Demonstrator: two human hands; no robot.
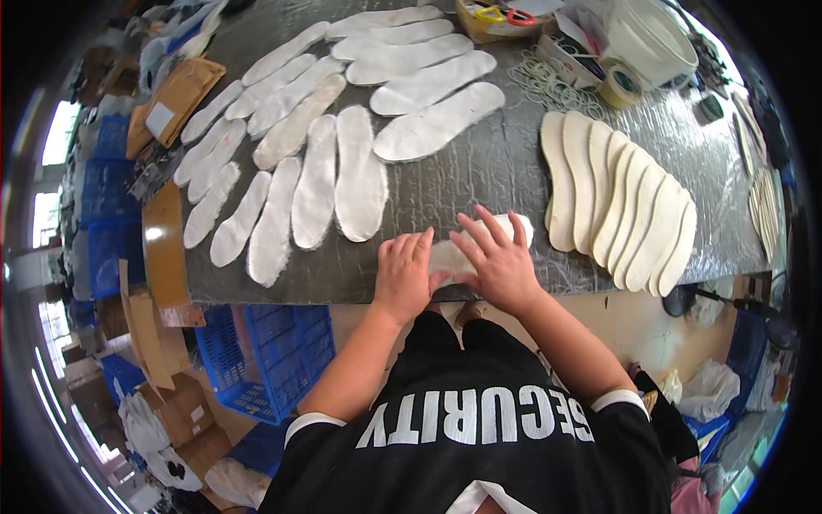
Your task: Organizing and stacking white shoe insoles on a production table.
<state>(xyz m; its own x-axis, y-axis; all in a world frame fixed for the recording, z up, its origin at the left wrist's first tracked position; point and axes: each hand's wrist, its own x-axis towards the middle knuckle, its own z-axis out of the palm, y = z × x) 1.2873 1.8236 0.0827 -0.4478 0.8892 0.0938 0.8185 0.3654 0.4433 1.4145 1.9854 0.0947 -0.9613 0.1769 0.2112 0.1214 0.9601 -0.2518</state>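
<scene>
A white fleecy insole [451,255] lies across the front of the dark table under my two hands. My left hand [404,276] is at its left end, fingers close together and thumb along the near edge, gripping it; the fingers hide that end. Over the right half rests my right hand [499,264], fingers spread and stretched out on the fleece. Part of the insole's far right end shows beyond those fingers. To the left, many similar white insoles [360,176] are laid out in rows. At the right, a row of cream insoles [612,197] overlaps like a fan.
At the back stand a white bucket [652,41], a tape roll [621,87], a heap of pale rubber bands [555,84] and a basket with scissors [497,21]. Brown packets [184,98] lie at the left edge. Blue crates [265,355] sit below the table's front edge.
</scene>
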